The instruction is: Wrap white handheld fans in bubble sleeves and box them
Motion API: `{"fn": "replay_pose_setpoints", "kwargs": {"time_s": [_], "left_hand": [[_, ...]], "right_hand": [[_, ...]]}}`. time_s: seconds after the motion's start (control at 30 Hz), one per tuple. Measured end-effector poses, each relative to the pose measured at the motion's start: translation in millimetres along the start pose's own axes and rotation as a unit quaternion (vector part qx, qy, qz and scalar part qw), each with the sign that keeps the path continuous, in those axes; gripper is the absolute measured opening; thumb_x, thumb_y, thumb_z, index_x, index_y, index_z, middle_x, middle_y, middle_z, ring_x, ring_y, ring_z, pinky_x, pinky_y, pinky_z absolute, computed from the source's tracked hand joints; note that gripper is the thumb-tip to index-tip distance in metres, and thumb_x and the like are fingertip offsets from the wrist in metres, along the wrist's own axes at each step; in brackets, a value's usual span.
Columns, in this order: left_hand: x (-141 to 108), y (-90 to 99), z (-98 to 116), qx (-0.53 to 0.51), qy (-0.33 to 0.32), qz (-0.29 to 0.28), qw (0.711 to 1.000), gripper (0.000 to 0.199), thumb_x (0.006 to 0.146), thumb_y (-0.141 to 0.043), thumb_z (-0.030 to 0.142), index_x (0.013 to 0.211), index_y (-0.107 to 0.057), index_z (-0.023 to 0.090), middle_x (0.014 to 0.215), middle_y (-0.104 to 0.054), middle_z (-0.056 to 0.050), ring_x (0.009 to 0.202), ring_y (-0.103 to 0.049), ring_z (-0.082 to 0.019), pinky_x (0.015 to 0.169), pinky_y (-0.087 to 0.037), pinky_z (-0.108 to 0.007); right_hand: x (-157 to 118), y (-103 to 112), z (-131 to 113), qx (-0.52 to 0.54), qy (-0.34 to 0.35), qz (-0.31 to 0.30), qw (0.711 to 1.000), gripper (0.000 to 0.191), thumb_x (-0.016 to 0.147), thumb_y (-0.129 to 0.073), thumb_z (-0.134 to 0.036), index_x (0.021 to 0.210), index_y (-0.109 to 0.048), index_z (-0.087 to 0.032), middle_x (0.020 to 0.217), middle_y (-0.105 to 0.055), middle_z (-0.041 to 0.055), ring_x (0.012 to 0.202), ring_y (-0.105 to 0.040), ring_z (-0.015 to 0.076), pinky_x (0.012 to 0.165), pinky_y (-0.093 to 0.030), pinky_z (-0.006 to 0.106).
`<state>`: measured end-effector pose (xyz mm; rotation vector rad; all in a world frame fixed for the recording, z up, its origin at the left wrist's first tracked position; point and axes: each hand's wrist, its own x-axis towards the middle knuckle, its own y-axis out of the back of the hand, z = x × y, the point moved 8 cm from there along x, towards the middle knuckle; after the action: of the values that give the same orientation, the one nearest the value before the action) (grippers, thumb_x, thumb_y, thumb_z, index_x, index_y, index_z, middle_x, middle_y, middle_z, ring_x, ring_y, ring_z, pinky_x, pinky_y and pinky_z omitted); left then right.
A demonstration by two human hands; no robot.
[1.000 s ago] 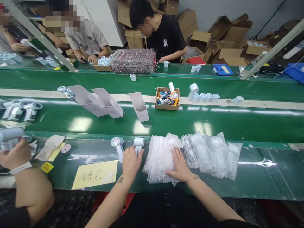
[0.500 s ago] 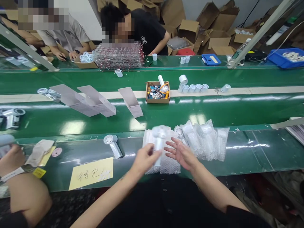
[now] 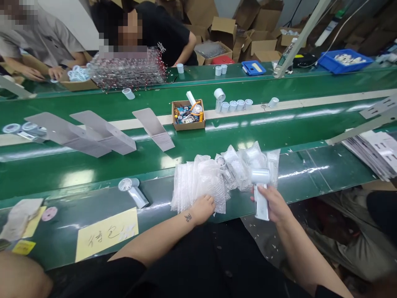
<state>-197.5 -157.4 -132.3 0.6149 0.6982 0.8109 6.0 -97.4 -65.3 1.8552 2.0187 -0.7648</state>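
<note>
My right hand (image 3: 274, 203) is wrapped round the handle of a pale blue handheld fan (image 3: 261, 177), held upright over the front edge of the bench. Beside it, my left hand (image 3: 204, 208) has its fingers curled on the lower edge of a bubble-wrap bag (image 3: 211, 182), the top one of a stack. Several fans in bubble wrap (image 3: 237, 165) lie just right of that stack, partly behind the held fan. A second handheld fan (image 3: 138, 194), unwrapped, lies on the bench to the left.
A yellow handwritten sheet (image 3: 107, 234) lies front left. On the green belt stand folded white cards (image 3: 155, 129); beyond are a small box of parts (image 3: 188, 126) and pale blue fan heads (image 3: 237, 105). White printed sheets (image 3: 372, 153) are stacked right. Two co-workers sit opposite; another's arm (image 3: 23, 273) shows lower left.
The fan has passed from my left hand to my right, which has moved right with it. My left hand has come down onto the bubble-wrap bags. The view has turned to the right.
</note>
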Motion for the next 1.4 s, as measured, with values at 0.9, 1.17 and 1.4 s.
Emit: {"fn": "replay_pose_setpoints", "kwargs": {"time_s": [0.9, 1.17, 1.4], "left_hand": [[-48.4, 140.8, 40.5, -0.432, 0.138, 0.387, 0.803, 0.017, 0.071, -0.066, 0.031, 0.066, -0.057, 0.018, 0.057, -0.053, 0.002, 0.053, -0.046, -0.01, 0.053, -0.037, -0.023], [-81.2, 151.1, 115.4, 0.058, -0.125, 0.401, 0.906, 0.021, 0.086, -0.043, 0.008, 0.092, -0.061, 0.017, 0.079, -0.062, -0.008, 0.075, -0.054, -0.019, 0.068, -0.047, -0.032], [-74.9, 136.5, 149.4, 0.14, -0.203, 0.372, 0.895, 0.026, 0.084, -0.04, 0.003, 0.1, -0.057, 0.014, 0.08, -0.062, -0.009, 0.075, -0.055, -0.019, 0.067, -0.05, -0.033]], "right_hand": [[-35.3, -98.0, -0.5, -0.011, -0.133, -0.263, 0.956, 0.044, 0.063, -0.081, -0.028, 0.1, -0.059, -0.021, 0.095, -0.059, -0.0004, 0.059, -0.057, 0.0103, 0.047, -0.055, 0.028], [-37.9, -96.2, -5.9, 0.042, -0.127, -0.241, 0.961, 0.059, 0.064, -0.08, -0.028, 0.115, -0.05, -0.024, 0.086, -0.059, -0.0008, 0.058, -0.057, 0.0132, 0.045, -0.054, 0.03], [-42.2, -105.3, -8.0, 0.07, -0.144, -0.192, 0.968, 0.066, 0.059, -0.083, -0.032, 0.113, -0.046, -0.025, 0.072, -0.061, -0.005, 0.048, -0.057, 0.0127, 0.044, -0.051, 0.027]]}}
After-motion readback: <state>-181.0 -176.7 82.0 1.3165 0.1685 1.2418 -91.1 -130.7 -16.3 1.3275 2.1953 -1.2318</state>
